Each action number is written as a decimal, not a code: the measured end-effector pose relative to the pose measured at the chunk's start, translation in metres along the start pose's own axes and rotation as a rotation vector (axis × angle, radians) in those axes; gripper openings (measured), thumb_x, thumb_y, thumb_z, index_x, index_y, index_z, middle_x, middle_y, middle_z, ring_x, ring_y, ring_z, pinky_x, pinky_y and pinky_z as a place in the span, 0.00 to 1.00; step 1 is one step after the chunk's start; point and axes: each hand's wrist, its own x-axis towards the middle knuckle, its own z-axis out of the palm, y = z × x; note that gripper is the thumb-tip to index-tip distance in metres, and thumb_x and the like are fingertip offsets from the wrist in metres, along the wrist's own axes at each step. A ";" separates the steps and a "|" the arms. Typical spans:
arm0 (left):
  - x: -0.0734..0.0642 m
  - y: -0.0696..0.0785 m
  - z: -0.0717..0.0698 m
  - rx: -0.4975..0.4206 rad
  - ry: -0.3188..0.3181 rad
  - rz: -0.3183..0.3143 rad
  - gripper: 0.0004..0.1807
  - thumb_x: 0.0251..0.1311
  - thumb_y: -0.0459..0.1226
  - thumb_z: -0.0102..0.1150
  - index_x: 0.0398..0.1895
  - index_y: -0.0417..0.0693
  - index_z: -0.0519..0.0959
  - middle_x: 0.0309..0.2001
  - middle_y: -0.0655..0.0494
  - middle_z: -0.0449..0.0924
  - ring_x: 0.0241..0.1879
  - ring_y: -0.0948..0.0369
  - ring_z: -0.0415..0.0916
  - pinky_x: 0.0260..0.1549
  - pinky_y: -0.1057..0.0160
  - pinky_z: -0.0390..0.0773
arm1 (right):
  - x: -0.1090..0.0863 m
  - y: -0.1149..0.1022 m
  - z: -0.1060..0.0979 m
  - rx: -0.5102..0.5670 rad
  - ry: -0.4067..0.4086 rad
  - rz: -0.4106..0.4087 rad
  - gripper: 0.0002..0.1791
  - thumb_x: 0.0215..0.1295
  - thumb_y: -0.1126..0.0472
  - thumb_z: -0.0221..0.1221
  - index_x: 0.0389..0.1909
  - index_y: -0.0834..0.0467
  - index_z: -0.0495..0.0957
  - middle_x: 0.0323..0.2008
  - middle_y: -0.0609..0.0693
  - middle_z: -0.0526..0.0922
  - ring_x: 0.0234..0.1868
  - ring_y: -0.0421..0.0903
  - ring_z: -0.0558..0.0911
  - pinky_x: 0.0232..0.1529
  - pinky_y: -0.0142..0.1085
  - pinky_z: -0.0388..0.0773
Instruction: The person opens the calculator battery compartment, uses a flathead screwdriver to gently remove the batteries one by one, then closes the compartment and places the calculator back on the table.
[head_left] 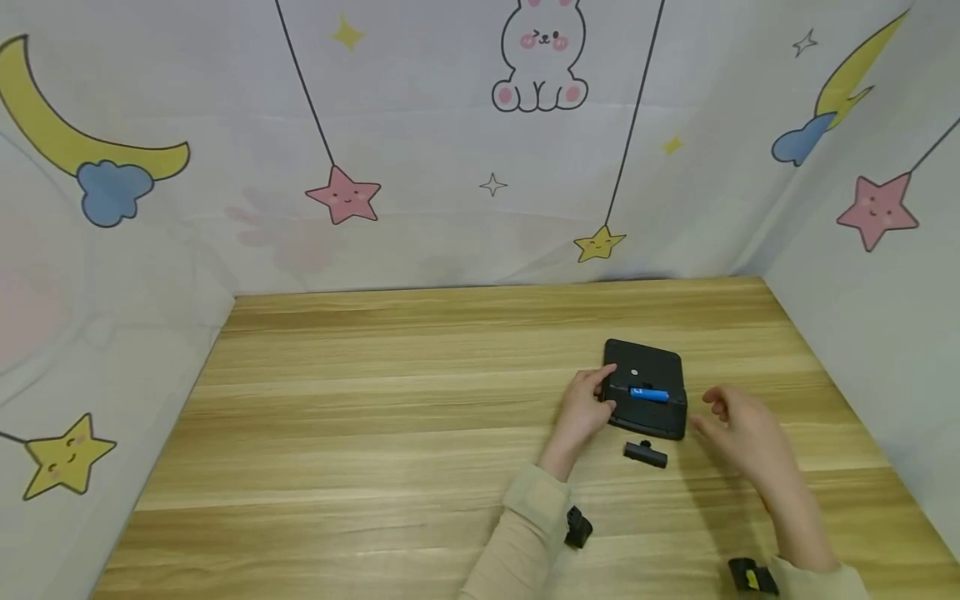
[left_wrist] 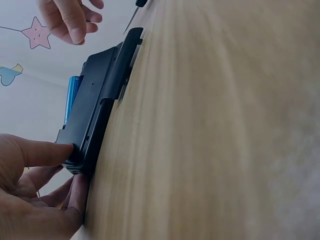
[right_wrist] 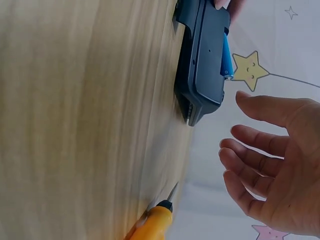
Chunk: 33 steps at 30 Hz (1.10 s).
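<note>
A flat black device [head_left: 651,367], shaped like a desk calculator, lies on the table with its back up. My left hand [head_left: 585,407] pinches its left edge, thumb on the near side and fingers around the corner. A blue cylindrical battery [head_left: 649,394] lies at the compartment in the device's back; in the right wrist view the battery [right_wrist: 227,59] protrudes above the casing. Just right of the device hovers my right hand [head_left: 742,429], fingers loosely bent with nothing between them. The small black battery cover [head_left: 645,454] rests on the table in front of the device.
A screwdriver with an orange handle [right_wrist: 154,222] lies on the table near my right hand, its metal tip pointing away. The wood-grain table [head_left: 337,433] meets a white printed cloth [head_left: 427,108] at its back and sides.
</note>
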 end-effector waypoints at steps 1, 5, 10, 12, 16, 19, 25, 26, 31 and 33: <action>0.000 0.000 0.000 0.000 0.001 -0.001 0.32 0.57 0.27 0.60 0.64 0.61 0.73 0.60 0.54 0.73 0.52 0.59 0.72 0.41 0.66 0.73 | 0.002 -0.001 0.000 0.001 0.001 -0.008 0.20 0.59 0.57 0.65 0.45 0.69 0.76 0.36 0.62 0.80 0.36 0.56 0.77 0.35 0.49 0.74; 0.000 0.000 -0.001 0.004 -0.001 -0.003 0.32 0.56 0.27 0.60 0.64 0.61 0.73 0.60 0.54 0.73 0.51 0.59 0.72 0.42 0.66 0.73 | 0.006 -0.005 0.000 -0.010 0.011 -0.041 0.20 0.59 0.57 0.65 0.44 0.68 0.76 0.37 0.63 0.80 0.37 0.56 0.77 0.36 0.51 0.74; 0.000 0.000 0.000 0.008 0.001 -0.003 0.32 0.56 0.27 0.60 0.64 0.61 0.73 0.59 0.55 0.73 0.50 0.60 0.71 0.41 0.67 0.72 | 0.011 -0.011 0.004 -0.019 0.003 -0.065 0.20 0.58 0.58 0.65 0.46 0.68 0.75 0.38 0.64 0.79 0.38 0.58 0.78 0.38 0.52 0.75; 0.000 0.000 0.000 0.007 0.003 -0.001 0.31 0.56 0.27 0.60 0.64 0.61 0.73 0.59 0.54 0.73 0.50 0.60 0.71 0.41 0.67 0.72 | 0.013 -0.012 0.005 -0.013 -0.005 -0.072 0.21 0.59 0.58 0.65 0.47 0.68 0.75 0.39 0.64 0.79 0.40 0.59 0.78 0.39 0.53 0.75; 0.000 0.000 -0.001 0.004 0.005 0.002 0.31 0.56 0.27 0.60 0.63 0.61 0.74 0.58 0.54 0.73 0.49 0.61 0.71 0.41 0.67 0.72 | 0.017 -0.014 0.008 -0.017 -0.017 -0.086 0.21 0.58 0.59 0.64 0.48 0.68 0.75 0.41 0.65 0.79 0.41 0.61 0.79 0.40 0.54 0.75; 0.000 0.001 -0.002 0.012 0.005 0.005 0.31 0.56 0.27 0.60 0.64 0.61 0.74 0.58 0.54 0.73 0.49 0.61 0.71 0.42 0.67 0.72 | 0.019 -0.015 0.011 -0.031 -0.024 -0.096 0.22 0.58 0.59 0.65 0.49 0.68 0.75 0.41 0.65 0.79 0.41 0.61 0.79 0.41 0.54 0.76; 0.000 0.001 -0.001 0.017 0.006 0.003 0.32 0.56 0.28 0.61 0.64 0.61 0.73 0.58 0.54 0.73 0.50 0.60 0.71 0.42 0.67 0.73 | 0.022 -0.016 0.015 -0.037 -0.014 -0.131 0.22 0.57 0.60 0.66 0.49 0.67 0.75 0.43 0.66 0.79 0.42 0.62 0.79 0.42 0.54 0.76; 0.000 0.001 0.000 0.016 0.006 0.004 0.32 0.56 0.28 0.61 0.64 0.61 0.73 0.58 0.54 0.73 0.50 0.60 0.71 0.42 0.67 0.73 | 0.022 -0.016 0.016 -0.036 -0.011 -0.136 0.22 0.57 0.60 0.66 0.49 0.67 0.75 0.43 0.66 0.79 0.42 0.61 0.79 0.42 0.54 0.76; 0.001 0.001 0.000 0.012 0.007 0.002 0.32 0.56 0.28 0.61 0.64 0.61 0.73 0.58 0.54 0.73 0.50 0.60 0.71 0.42 0.67 0.73 | 0.024 -0.018 0.019 -0.045 0.014 -0.169 0.22 0.55 0.61 0.67 0.49 0.67 0.75 0.43 0.65 0.79 0.43 0.60 0.78 0.43 0.53 0.75; 0.000 0.001 0.000 0.010 0.008 0.002 0.31 0.56 0.27 0.61 0.63 0.61 0.74 0.58 0.54 0.73 0.50 0.60 0.72 0.42 0.66 0.73 | 0.025 -0.019 0.020 -0.053 0.015 -0.183 0.22 0.55 0.62 0.67 0.48 0.67 0.76 0.43 0.64 0.79 0.43 0.60 0.78 0.43 0.53 0.75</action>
